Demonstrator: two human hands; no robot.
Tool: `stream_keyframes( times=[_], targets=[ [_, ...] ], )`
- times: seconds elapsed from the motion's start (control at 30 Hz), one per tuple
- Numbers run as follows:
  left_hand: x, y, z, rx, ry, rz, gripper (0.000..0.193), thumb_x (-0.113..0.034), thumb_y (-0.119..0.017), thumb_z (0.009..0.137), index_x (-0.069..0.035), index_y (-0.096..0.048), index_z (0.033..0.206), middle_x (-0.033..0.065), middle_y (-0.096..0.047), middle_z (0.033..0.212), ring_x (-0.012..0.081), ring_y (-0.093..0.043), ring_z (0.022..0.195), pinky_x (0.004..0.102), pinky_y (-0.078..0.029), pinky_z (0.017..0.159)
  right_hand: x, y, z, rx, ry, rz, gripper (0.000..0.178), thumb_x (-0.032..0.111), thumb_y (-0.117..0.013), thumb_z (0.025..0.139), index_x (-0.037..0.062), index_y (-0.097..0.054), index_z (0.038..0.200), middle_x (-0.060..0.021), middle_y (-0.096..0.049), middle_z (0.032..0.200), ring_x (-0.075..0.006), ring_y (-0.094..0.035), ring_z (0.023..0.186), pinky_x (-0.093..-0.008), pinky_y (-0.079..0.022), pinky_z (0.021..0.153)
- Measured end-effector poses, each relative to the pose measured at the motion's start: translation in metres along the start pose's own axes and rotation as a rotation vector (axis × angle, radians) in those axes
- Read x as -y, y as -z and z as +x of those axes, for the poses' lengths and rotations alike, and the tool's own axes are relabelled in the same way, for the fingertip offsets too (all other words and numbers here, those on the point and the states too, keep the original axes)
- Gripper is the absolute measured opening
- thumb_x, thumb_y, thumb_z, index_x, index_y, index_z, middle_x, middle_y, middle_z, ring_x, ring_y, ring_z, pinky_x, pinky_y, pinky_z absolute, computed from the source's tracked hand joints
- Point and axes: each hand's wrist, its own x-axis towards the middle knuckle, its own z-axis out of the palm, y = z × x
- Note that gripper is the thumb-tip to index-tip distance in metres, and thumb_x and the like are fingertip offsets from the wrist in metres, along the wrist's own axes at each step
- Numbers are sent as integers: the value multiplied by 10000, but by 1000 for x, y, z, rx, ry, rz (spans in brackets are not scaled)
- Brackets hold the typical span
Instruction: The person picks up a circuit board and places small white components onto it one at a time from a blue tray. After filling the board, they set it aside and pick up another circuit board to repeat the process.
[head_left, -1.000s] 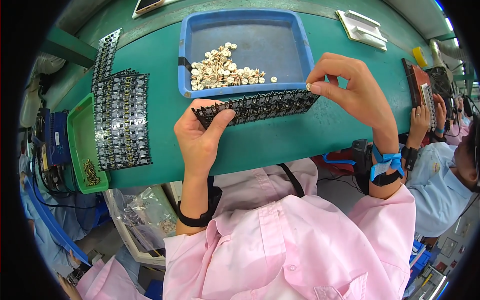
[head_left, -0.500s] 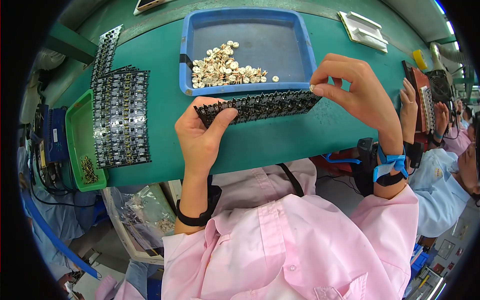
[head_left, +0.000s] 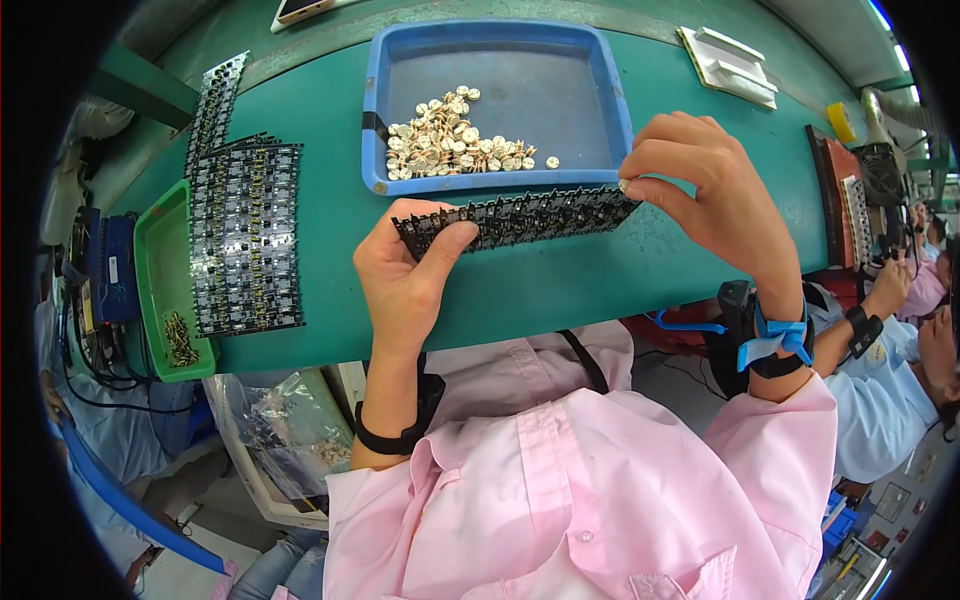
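My left hand [head_left: 405,280] grips the left end of a dark circuit board panel [head_left: 535,220], thumb on the face toward me. The panel is held tilted above the green table, just in front of the blue tray [head_left: 500,182]. At its far right corner my right hand [head_left: 705,190] pinches a small pale round part [head_left: 624,185], mostly covered by the fingertips. Whether that part touches the board I cannot tell. Inside the tray lies a heap of similar round silvery parts [head_left: 440,135] with thin copper-coloured wires, and one part [head_left: 552,162] sits apart from the heap.
Left of me, stacked circuit board panels [head_left: 245,240] overlap a green tray [head_left: 172,345] holding small brass-coloured pieces [head_left: 180,340]. A white grooved holder [head_left: 730,65] lies at the back right. A co-worker's hand [head_left: 888,288] shows at the far right.
Both my hands keep their holds, with only a slight shift of the panel. At the far right, the co-worker's hands have moved away from the table edge.
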Motion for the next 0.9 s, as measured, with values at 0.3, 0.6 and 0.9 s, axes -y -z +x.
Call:
stream_keyframes(
  times=[0.3,0.6,0.9],
  targets=[
    [-5,-3,0,-1,32,23,142,45,-604,661,0,-521,767,6,-537,672,40,-475,592,162,-377,541,-6,-8,-5,-38,-9,78,106,81,-575,666,20,-510,723,-53,-514,679,-213,-469,656,-290,-352,630],
    [-8,12,-8,-76,43,59,192,68,-602,640,7,-505,794,29,-542,698,65,-495,618,175,-396,570,-14,-4,-5,-91,-218,486,111,88,-513,721,-7,-534,776,-94,-530,684,-224,-495,639,-290,-399,611],
    [-42,80,-34,-217,-10,109,211,67,-565,633,-7,-471,807,38,-516,739,93,-481,668,218,-389,639,-21,-50,54,89,-135,160,96,63,-518,653,-5,-504,720,-142,-550,695,-299,-520,650,-349,-413,573]
  ],
)
